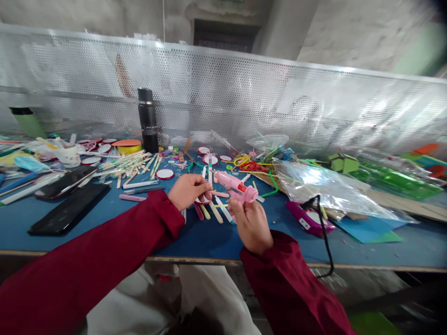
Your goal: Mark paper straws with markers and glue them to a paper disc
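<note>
Right hand (252, 223): nearest cam, fist wrapped on pink glue gun (234, 186), nozzle aimed left. Left hand (188, 190): fingers pinching small stick-and-red-ringed-disc piece (204, 199) just above blue counter (209, 239), nozzle close to it. Loose craft sticks (134, 165) behind, black flask (147, 120) at back, phone (68, 209) far left. Advice: steady nozzle, small dab, keep fingertips off the hot tip
</note>
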The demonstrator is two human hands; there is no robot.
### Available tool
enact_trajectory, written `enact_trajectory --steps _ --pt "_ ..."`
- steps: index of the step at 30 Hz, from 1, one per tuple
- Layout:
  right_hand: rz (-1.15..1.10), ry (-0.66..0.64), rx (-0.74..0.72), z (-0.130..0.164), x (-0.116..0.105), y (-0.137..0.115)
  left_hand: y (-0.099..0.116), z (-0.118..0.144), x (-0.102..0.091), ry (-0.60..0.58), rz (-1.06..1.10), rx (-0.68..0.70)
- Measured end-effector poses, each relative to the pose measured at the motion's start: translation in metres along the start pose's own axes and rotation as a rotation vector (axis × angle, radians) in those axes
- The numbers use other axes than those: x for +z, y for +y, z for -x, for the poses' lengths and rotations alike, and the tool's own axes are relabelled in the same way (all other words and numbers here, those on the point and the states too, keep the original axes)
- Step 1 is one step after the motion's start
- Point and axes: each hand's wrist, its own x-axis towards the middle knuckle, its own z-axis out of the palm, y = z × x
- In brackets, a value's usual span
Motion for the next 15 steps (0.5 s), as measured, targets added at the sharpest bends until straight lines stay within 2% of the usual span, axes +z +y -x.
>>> enact_trajectory --steps 15 --pt "-0.009 0.0 -0.008 0.0008 0.0005 0.0017 0.001 -0.0011 -0.0016 0.009 0.044 -0.03"
